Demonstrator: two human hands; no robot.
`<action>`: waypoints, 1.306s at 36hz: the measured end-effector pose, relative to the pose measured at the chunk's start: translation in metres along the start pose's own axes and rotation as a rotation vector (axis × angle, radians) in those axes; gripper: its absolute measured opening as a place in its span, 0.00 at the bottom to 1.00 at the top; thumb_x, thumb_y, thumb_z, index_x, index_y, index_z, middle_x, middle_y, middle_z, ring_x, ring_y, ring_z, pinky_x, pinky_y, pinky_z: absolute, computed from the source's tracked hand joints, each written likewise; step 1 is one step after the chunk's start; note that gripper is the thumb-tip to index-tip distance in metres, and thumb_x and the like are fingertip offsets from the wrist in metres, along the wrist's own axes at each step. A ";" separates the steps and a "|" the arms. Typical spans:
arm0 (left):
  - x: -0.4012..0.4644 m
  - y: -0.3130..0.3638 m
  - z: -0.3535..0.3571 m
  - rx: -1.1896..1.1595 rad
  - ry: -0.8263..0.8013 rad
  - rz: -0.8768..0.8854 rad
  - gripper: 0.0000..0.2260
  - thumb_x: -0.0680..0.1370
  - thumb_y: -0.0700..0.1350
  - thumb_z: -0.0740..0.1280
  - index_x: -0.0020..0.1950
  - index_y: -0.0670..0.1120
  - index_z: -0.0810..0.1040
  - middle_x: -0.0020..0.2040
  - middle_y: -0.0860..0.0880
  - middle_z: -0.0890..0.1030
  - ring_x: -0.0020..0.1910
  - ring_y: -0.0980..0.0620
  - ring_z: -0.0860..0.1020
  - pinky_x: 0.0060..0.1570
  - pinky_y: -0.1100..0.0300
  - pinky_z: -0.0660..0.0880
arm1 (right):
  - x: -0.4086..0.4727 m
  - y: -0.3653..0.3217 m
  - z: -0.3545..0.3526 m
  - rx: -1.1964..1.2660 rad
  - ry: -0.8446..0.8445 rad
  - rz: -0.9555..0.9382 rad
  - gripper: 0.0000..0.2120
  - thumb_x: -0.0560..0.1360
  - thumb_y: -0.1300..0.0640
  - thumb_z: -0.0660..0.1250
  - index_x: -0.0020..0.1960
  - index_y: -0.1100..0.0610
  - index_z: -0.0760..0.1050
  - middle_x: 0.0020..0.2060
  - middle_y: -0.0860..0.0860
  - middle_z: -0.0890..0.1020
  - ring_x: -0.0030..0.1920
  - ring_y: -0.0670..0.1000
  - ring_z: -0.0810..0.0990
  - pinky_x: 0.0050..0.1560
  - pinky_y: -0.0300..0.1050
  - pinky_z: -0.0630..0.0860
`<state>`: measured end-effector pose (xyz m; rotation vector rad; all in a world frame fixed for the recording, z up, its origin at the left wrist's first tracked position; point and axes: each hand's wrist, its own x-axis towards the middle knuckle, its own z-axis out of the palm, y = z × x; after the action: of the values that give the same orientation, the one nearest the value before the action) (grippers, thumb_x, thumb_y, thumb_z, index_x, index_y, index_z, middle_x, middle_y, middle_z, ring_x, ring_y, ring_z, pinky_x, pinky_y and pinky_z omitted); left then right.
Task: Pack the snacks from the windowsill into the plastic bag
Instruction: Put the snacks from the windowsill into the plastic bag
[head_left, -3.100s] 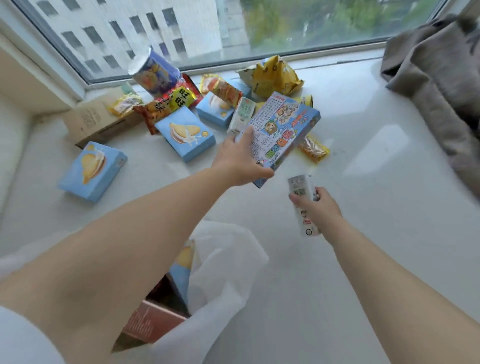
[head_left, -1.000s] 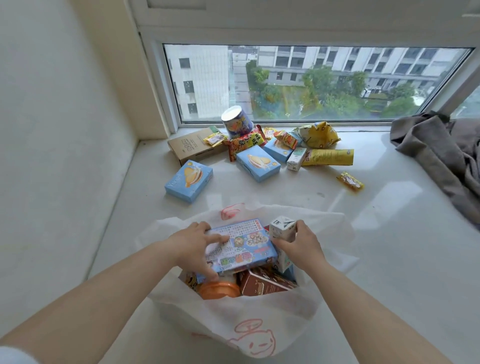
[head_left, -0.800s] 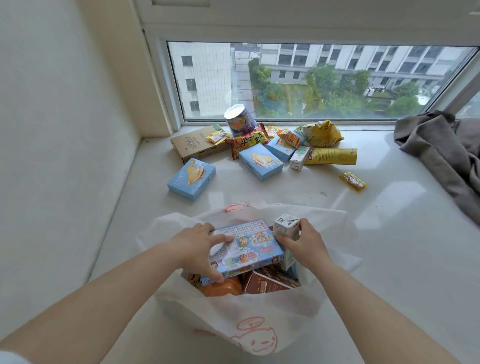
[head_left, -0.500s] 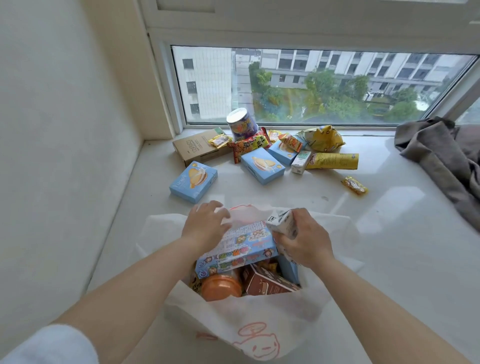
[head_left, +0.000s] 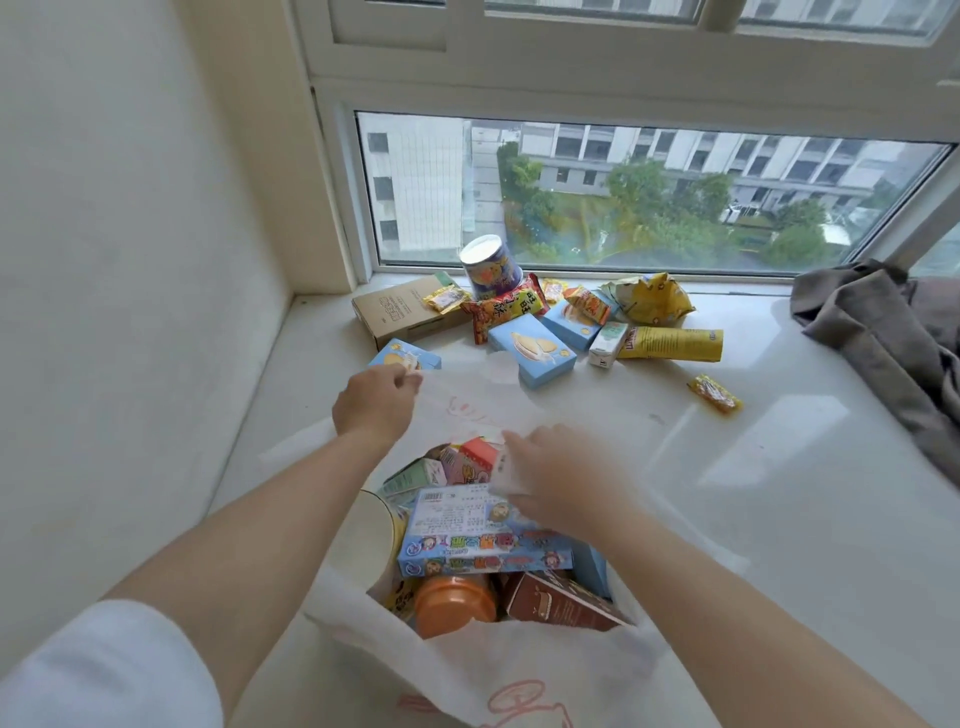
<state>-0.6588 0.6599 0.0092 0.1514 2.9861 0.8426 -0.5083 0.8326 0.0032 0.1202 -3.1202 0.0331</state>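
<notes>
snacks lie heaped on the windowsill under the window, well apart from the white plastic bag that stands open near the camera. left hand reaches past the bag's far rim, fingers curled and pinching that rim up. right hand is blurred over the bag mouth, fingers wrapped round a small white carton. inside the bag a blue cartoon box lies across an orange lid and a brown carton. on the sill, 3 light blue boxes, a tub and yellow packets cluster together; a grey cloth lies at the right.
</notes>
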 end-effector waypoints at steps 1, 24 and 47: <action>0.000 0.001 0.000 -0.007 -0.018 0.005 0.13 0.79 0.53 0.61 0.47 0.47 0.80 0.51 0.43 0.81 0.51 0.40 0.76 0.45 0.55 0.69 | 0.007 -0.006 0.004 0.003 0.006 -0.024 0.30 0.69 0.43 0.70 0.67 0.54 0.71 0.53 0.54 0.80 0.50 0.56 0.77 0.49 0.50 0.74; -0.018 0.022 0.007 0.014 -0.237 0.245 0.13 0.77 0.51 0.62 0.59 0.51 0.77 0.57 0.49 0.79 0.54 0.49 0.75 0.45 0.58 0.69 | 0.021 -0.012 0.015 0.070 0.213 0.100 0.15 0.60 0.62 0.76 0.46 0.54 0.82 0.45 0.51 0.82 0.47 0.54 0.81 0.47 0.46 0.77; 0.012 0.248 0.201 0.242 -0.490 0.314 0.19 0.79 0.53 0.61 0.69 0.53 0.67 0.63 0.50 0.74 0.61 0.48 0.73 0.57 0.51 0.73 | -0.018 0.283 0.065 0.341 -0.148 0.756 0.19 0.77 0.56 0.58 0.68 0.54 0.65 0.65 0.54 0.69 0.67 0.55 0.63 0.62 0.47 0.65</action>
<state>-0.6377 0.9753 -0.0322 0.7327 2.6111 0.3756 -0.5134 1.1150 -0.0675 -1.0859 -3.0494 0.5799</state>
